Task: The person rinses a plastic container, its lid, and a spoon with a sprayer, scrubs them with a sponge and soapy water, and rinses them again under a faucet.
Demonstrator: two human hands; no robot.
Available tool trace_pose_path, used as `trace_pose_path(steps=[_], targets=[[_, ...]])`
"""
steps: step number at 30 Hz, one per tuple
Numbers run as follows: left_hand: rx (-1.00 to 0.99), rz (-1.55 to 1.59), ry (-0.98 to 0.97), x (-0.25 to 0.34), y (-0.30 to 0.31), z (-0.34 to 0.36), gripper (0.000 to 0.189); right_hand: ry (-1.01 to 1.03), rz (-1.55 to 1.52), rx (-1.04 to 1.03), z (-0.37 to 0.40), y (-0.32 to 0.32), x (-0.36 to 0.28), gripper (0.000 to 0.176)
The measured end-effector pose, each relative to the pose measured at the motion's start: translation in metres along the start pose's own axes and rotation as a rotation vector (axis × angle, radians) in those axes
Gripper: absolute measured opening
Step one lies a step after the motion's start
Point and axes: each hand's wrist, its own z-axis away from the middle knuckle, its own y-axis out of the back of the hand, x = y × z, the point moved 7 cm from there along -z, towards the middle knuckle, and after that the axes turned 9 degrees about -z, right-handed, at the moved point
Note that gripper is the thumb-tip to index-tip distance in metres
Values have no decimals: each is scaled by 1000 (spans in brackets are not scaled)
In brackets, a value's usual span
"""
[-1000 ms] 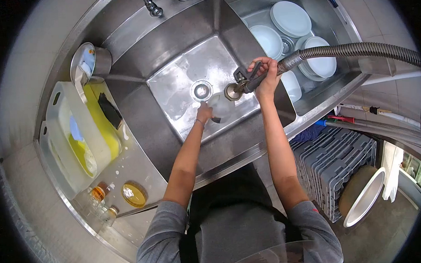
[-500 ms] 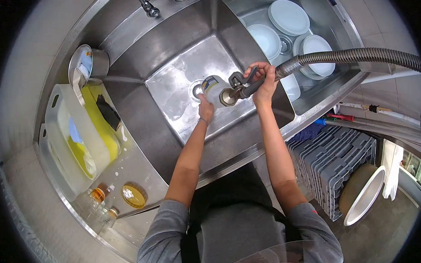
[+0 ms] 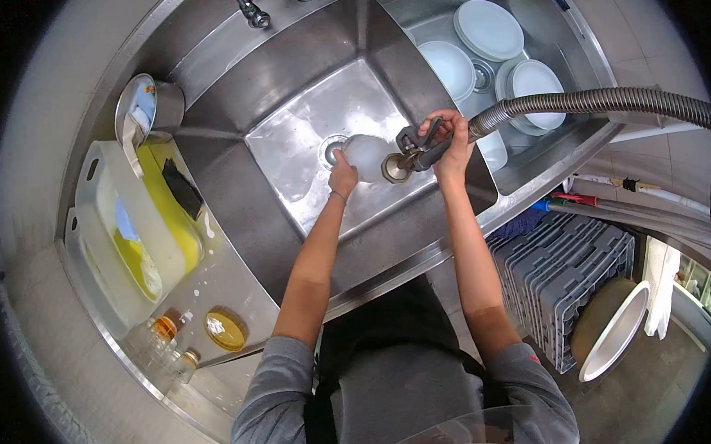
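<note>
Over the steel sink [image 3: 236, 179], my left hand [image 3: 343, 175] grips the near side of a pale, whitish container [image 3: 366, 157] close to the drain. The container's label does not show. My right hand [image 3: 451, 144] is wrapped round the spray valve [image 3: 419, 151] at the end of a ribbed metal hose [image 3: 602, 98], its fingers at the dark lever. The valve's brass nozzle [image 3: 395, 168] is beside the container's right end and points down toward the sink. Whether water is flowing cannot be made out.
White plates [image 3: 488, 31] lie in the second basin at the right. A faucet [image 3: 256, 16] is at the top. Left of the sink are a metal pot [image 3: 163, 107], plastic tubs [image 3: 97, 231], glass jars [image 3: 176, 361] and a yellow lid [image 3: 226, 330]. Grey racks [image 3: 565, 281] stand lower right.
The container has turned in my left hand, so its blue and yellow label is out of sight. The nozzle and my right hand have shifted slightly right and down.
</note>
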Motion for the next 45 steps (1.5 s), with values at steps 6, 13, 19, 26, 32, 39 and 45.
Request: trace_pose_path(steps=[6, 13, 19, 26, 32, 39, 45], targets=[[-108, -402, 36, -21, 36, -14, 34, -26, 37, 32, -8, 9, -9, 57], [-647, -704, -52, -57, 13, -26, 22, 12, -19, 53, -16, 17, -11, 51], [-1518, -524, 210, -123, -58, -27, 25, 8, -4, 79, -15, 21, -5, 47], [-1640, -191, 333, -70, -9, 26, 22, 33, 74, 69, -17, 24, -5, 44], [-955, 14, -65, -51, 2, -13, 18, 15, 68, 56, -21, 29, -9, 48], [-234, -83, -136, -63, -3, -34, 42, -130, -110, 38, -23, 29, -34, 62], [-199, 245, -140, -63, -15, -26, 49, -117, -94, -14, -27, 8, -98, 87]])
